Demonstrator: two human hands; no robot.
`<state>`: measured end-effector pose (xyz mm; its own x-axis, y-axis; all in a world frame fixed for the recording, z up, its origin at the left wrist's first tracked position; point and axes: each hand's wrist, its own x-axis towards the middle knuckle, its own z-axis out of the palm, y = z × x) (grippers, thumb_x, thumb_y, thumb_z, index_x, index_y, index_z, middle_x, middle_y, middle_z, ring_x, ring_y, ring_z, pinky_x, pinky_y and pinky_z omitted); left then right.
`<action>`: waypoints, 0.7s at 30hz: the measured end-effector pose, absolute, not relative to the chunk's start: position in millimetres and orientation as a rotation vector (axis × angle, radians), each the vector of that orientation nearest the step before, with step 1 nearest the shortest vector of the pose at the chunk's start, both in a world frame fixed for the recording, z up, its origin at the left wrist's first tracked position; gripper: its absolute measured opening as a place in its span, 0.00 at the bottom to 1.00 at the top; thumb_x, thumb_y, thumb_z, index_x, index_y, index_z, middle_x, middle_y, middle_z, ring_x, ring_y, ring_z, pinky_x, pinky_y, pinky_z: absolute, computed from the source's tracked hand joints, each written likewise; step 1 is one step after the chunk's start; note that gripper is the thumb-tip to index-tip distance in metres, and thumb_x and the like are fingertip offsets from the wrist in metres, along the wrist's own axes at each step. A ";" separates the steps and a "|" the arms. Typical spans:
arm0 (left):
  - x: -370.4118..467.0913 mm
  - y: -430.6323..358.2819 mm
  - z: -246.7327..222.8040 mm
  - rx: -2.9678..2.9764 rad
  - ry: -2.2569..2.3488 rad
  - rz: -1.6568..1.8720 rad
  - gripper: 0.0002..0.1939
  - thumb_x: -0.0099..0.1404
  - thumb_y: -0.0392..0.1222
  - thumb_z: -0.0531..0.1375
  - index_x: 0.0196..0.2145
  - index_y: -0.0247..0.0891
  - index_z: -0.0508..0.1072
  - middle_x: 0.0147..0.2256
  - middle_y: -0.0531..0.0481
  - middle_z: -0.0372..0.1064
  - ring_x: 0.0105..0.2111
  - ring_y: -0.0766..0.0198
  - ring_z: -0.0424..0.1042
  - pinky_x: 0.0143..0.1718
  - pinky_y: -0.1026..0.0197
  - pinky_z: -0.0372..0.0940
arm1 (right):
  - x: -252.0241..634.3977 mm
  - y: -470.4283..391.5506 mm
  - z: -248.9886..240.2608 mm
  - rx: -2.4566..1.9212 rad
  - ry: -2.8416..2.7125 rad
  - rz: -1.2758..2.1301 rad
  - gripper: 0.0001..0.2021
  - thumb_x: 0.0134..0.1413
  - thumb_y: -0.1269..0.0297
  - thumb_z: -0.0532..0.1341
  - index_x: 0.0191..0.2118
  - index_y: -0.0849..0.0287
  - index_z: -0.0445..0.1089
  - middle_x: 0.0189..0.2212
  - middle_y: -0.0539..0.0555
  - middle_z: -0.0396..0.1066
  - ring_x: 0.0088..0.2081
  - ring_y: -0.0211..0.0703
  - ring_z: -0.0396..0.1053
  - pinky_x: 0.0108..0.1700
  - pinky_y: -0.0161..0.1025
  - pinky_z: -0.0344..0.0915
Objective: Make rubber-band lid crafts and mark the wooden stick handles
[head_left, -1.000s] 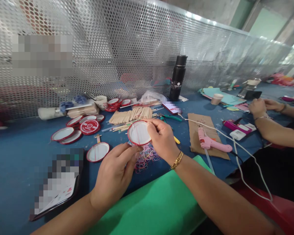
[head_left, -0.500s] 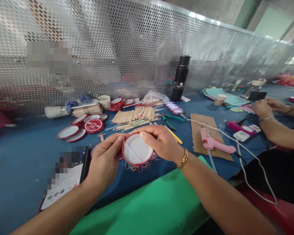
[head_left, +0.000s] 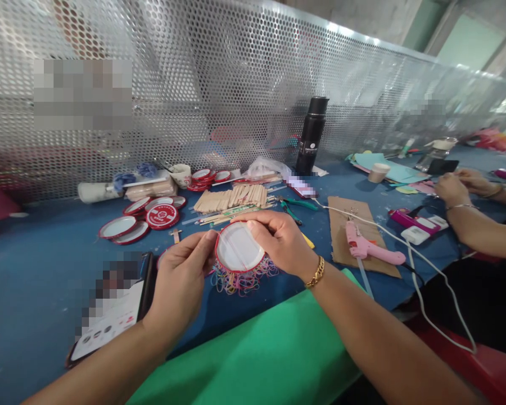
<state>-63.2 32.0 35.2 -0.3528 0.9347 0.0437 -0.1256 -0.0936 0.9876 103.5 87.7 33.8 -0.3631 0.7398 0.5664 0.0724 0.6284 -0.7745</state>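
Both my hands hold a round red-rimmed lid (head_left: 238,247) with a white inside, lifted just above the blue table (head_left: 34,270). My left hand (head_left: 181,278) pinches its left edge. My right hand (head_left: 280,239), with a gold bracelet on the wrist, curls over its top and right edge. Thin bands seem to run across the lid's face. A heap of coloured rubber bands (head_left: 244,278) lies right under the lid. Another lid on the table is mostly hidden behind my left hand.
More red lids (head_left: 143,216), a stack of wooden sticks (head_left: 231,198), green pliers (head_left: 297,203), a black bottle (head_left: 312,135), a pink glue gun (head_left: 369,244) on cardboard and a phone (head_left: 109,306) lie around. Another person's hands (head_left: 459,185) work at right. A perforated metal screen (head_left: 236,84) backs the table.
The lid came down toward me from a raised spot, and my left hand moved from below it up to its left edge. In the last half second the lid tilted up slightly.
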 end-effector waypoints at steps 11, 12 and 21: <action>-64.5 33.9 25.3 0.823 1.191 1.417 0.16 0.53 0.49 0.69 0.21 0.38 0.69 0.19 0.57 0.58 0.19 0.71 0.54 0.17 0.68 0.49 | 100.3 92.1 30.1 -0.777 -1.626 0.736 0.14 0.63 0.64 0.56 0.44 0.56 0.81 0.37 0.53 0.82 0.36 0.40 0.76 0.36 0.37 0.71; -65.0 34.5 25.6 0.811 1.193 1.420 0.15 0.54 0.49 0.69 0.23 0.38 0.70 0.20 0.57 0.58 0.20 0.71 0.55 0.17 0.69 0.49 | 100.5 92.1 30.3 -0.780 -1.621 0.699 0.14 0.63 0.64 0.56 0.44 0.56 0.81 0.37 0.54 0.82 0.37 0.41 0.76 0.38 0.37 0.71; -66.4 23.2 19.3 1.583 1.229 1.504 0.25 0.69 0.48 0.61 0.62 0.45 0.67 0.38 0.51 0.69 0.29 0.66 0.67 0.27 0.65 0.64 | 100.7 86.4 27.8 -0.769 -1.765 0.467 0.15 0.66 0.67 0.54 0.50 0.54 0.77 0.44 0.54 0.82 0.42 0.43 0.78 0.46 0.40 0.72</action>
